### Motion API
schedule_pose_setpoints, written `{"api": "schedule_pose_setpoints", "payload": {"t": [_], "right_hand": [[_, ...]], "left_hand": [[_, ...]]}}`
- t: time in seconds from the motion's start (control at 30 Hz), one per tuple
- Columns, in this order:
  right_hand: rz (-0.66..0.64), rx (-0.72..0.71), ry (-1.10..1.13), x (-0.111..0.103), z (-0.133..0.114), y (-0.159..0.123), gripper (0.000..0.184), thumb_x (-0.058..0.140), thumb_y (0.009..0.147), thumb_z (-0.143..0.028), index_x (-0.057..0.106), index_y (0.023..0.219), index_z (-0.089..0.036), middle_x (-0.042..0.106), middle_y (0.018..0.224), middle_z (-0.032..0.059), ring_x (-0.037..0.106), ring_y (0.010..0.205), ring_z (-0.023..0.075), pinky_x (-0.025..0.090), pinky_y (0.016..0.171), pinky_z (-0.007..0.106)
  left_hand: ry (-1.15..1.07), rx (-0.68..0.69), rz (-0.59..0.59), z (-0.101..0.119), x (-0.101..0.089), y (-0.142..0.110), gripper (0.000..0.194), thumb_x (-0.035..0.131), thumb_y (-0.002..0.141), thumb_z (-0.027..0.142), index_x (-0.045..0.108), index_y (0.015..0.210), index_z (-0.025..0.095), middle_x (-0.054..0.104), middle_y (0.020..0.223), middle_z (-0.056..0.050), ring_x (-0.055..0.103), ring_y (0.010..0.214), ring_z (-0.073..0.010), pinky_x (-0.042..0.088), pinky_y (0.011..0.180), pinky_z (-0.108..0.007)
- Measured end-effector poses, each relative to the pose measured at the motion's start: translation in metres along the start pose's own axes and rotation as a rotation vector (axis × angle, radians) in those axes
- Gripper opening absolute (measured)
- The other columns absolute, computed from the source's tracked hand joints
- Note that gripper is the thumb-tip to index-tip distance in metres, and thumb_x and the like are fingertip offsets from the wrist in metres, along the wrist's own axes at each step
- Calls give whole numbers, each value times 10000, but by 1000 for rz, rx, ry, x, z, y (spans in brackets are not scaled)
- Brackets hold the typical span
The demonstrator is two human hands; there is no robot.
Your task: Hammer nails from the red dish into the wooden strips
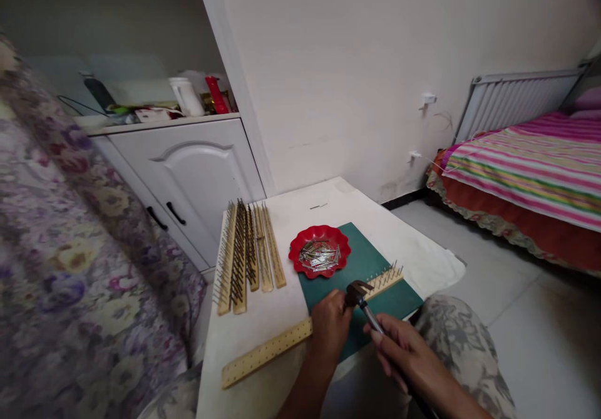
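Note:
My right hand (397, 347) grips the handle of a claw hammer (370, 316), its head over a long wooden strip (267, 351) lying at a slant across the table and a green mat. The strip's left part has rows of small holes; several nails (387, 275) stand in its right end. Curled over the strip's middle, close beside the hammer head, is my left hand (331, 320). Its fingers are closed and what they pinch is hidden. Beyond the hands, a red scalloped dish (295, 257) holds many loose nails (320, 255).
Several nail-studded wooden strips (239, 281) lie side by side on the table's left. The green mat (361, 250) lies under the dish. Two loose nails (318, 206) are farther back. A cabinet (188, 162) and flowered curtain (107, 250) stand left, a bed (530, 162) right.

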State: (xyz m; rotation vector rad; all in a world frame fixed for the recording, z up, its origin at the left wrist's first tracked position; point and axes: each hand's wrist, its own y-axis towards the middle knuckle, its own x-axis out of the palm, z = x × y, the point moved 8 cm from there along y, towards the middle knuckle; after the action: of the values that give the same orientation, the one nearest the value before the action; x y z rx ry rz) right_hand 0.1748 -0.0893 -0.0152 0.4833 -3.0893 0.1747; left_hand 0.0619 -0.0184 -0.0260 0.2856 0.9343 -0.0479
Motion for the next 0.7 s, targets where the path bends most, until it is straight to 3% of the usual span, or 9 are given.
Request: {"api": "schedule_pose_setpoints", "payload": {"t": [0.47,0.7], "right_hand": [[117,29,189,-24,12,-28,356,493,849,-498,467,963,-162,467,475,-101,292,322,26,178,308,134],[63,0,158,-11,8,-15,329,462,875,-471,475,956,-152,476,468,-102,277,294,17,168,300,133]], "left_hand": [[-107,15,-11,0,-3,-2,110,518,783,232,615,759,187,563,717,11,521,652,-113,327,592,-203],[-105,40,-19,3,-3,-1,168,460,800,190,585,688,185,548,700,9,529,674,-112,332,610,-198]]}}
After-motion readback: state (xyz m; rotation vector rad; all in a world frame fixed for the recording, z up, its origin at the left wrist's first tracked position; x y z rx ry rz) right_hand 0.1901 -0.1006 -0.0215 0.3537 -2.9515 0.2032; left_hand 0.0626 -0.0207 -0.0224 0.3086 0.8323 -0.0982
